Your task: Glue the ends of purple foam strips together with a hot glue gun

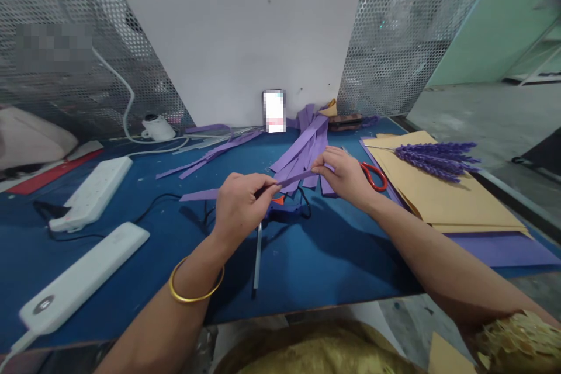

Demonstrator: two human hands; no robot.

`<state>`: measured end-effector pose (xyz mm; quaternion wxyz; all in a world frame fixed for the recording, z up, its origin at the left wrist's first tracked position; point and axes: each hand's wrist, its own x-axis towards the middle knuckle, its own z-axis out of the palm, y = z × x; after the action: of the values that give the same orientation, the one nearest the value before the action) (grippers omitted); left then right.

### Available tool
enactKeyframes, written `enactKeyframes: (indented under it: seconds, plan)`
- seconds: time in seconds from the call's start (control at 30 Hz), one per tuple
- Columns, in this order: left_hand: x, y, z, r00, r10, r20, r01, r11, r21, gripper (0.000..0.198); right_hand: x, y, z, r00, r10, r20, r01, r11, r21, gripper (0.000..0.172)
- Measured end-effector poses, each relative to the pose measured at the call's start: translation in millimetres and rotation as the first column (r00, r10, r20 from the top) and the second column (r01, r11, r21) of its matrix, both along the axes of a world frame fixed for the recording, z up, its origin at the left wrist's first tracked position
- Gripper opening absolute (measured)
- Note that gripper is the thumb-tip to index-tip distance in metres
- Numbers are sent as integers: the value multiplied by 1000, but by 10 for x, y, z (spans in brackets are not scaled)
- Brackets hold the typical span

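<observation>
A narrow purple paper strip [294,179] is stretched between my two hands above the table. My left hand [242,201] pinches it on the left, and its loose end sticks out past the knuckles. At the other end my right hand [337,170] grips it between thumb and fingertips. Below the strip lies a blue glue gun [284,211] with an orange trigger and a clear glue stick [258,257] poking toward me; my left hand hides part of it. Behind my hands a bunch of purple strips [307,139] is spread out. Red-handled scissors [374,177] lie beside my right hand.
On the left are a white power strip [94,193] and a long white corded device [85,280]. A lit phone [274,112] leans on a white board [245,47]. At right, purple lavender-like stems [438,159] rest on tan sheets [464,204]. Black cable crosses the table [175,269].
</observation>
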<state>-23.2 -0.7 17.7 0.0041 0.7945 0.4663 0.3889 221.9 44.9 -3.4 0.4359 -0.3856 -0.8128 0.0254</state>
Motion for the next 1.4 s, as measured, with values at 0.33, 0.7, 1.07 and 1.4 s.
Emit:
enactKeyframes:
  seconds: [0.33,0.7,1.07,1.4]
  plan:
    - [46,-20,-30,997,-27,-74,30,998,46,12,-91,-250,66,970,-203,-135,240,896,374,14]
    - [55,-46,-50,985,-112,-130,127,985,114,12,-185,-213,-41,936,-85,340,1,971,238,30]
    - [12,0,-21,995,-64,-74,71,992,103,10,-10,-92,53,963,-66,261,0,970,244,25]
    - [-13,12,-38,998,-35,-48,40,994,101,10,-16,-101,59,953,-156,258,74,951,301,18]
